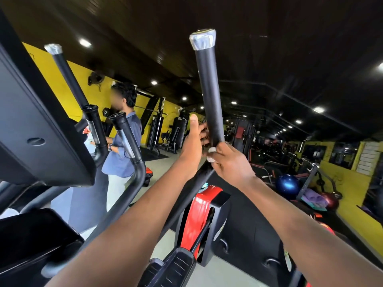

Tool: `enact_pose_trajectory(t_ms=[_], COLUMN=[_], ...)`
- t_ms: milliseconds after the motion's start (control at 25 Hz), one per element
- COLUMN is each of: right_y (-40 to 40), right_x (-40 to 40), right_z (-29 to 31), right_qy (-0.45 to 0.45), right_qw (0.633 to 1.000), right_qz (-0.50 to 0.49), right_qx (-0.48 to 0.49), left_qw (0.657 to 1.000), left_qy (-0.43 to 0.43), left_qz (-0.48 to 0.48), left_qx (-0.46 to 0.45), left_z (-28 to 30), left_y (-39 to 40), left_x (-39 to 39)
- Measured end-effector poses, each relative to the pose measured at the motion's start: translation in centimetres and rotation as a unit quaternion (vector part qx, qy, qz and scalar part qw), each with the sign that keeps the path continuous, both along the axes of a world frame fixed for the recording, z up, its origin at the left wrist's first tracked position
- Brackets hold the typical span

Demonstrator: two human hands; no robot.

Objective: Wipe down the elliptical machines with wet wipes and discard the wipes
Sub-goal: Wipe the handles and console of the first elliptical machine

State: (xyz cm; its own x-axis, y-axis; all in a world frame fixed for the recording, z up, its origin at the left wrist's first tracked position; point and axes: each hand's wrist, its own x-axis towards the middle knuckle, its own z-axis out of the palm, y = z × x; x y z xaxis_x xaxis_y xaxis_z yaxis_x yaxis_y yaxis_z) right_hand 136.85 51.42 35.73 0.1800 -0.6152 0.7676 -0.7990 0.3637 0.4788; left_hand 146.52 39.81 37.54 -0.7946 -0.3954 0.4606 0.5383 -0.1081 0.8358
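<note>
Both hands at lower end of elliptical handlebar grip (209, 88): left hand (193, 141) cupped round it, right hand (230, 164) pinching white wet wipe (211, 154) against it.

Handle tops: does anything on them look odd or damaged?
Yes. The near handle has crinkled clear plastic wrap over its top cap, and the far handle has the same. It looks like leftover packaging, not damage.
</note>
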Motion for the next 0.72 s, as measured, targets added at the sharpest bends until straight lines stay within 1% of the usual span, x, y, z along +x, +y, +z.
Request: enact_pose_trajectory(t_ms=[40, 80, 160, 200, 240, 280, 320, 400, 440, 480, 520, 600, 640, 680, 720], right_y=[0.2, -0.1, -1.2, -1.7, -2.1, -2.1, -1.8, -0.4, 0.4, 0.6, 0.3, -0.9, -1.3, -1.4, -1.3], right_x=[0.0, 0.6, 3.2, 4.1, 4.4, 4.0, 2.9, 0.9, 0.5, 0.5, 0.9, 3.1, 3.6, 3.4, 2.6], right_z=[0.3, 1.6, 5.5, 7.1, 7.7, 7.3, 6.1, 2.6, 2.0, 2.6, 3.8, 6.3, 6.6, 6.2, 5.3], right_qy=[-0.004, -0.024, -0.054, -0.059, -0.062, -0.058, -0.043, -0.006, 0.01, 0.006, -0.016, -0.078, -0.084, -0.063, -0.029], right_qw=[1.0, 0.998, 0.98, 0.968, 0.964, 0.969, 0.979, 0.997, 0.999, 0.999, 0.998, 0.98, 0.973, 0.978, 0.988], right_qz=[0.002, 0.019, 0.072, 0.088, 0.094, 0.092, 0.078, 0.035, 0.018, 0.02, 0.032, 0.065, 0.075, 0.074, 0.065], right_qx=[-0.006, -0.046, -0.178, -0.226, -0.242, -0.224, -0.183, -0.069, -0.032, -0.025, -0.05, -0.172, -0.202, -0.186, -0.14], left_qw=[1.0, 1.0, 1.0, 1.0, 1.0, 1.0, 1.0, 0.999, 0.999, 0.999, 0.999, 0.999, 0.999, 0.999, 0.999], left_qy=[0.003, 0.008, 0.019, 0.02, 0.02, 0.021, 0.024, 0.033, 0.037, 0.04, 0.042, 0.043, 0.045, 0.044, 0.045], left_qz=[-0.003, -0.005, -0.007, -0.006, -0.002, 0.005, 0.008, 0.004, 0.004, 0.006, 0.009, 0.016, 0.02, 0.023, 0.023], left_qx=[0.003, 0.007, 0.018, 0.018, 0.019, 0.019, 0.018, 0.016, 0.014, 0.012, 0.014, 0.019, 0.017, 0.01, 0.005], left_z=[0.3, 0.7, 1.2, 1.4, 1.4, 1.4, 1.5, 1.8, 1.9, 2.2, 2.4, 2.7, 2.7, 2.7, 2.8], left_y=[-0.2, -0.3, -0.1, 0.1, 0.2, 0.1, 0.0, -0.3, -0.4, -0.3, 0.0, 0.5, 0.6, 0.6, 0.5], left_x=[0.2, 0.3, 0.2, 0.2, 0.2, 0.2, 0.3, 0.8, 0.9, 0.9, 1.0, 0.9, 0.8, 1.0, 1.3])
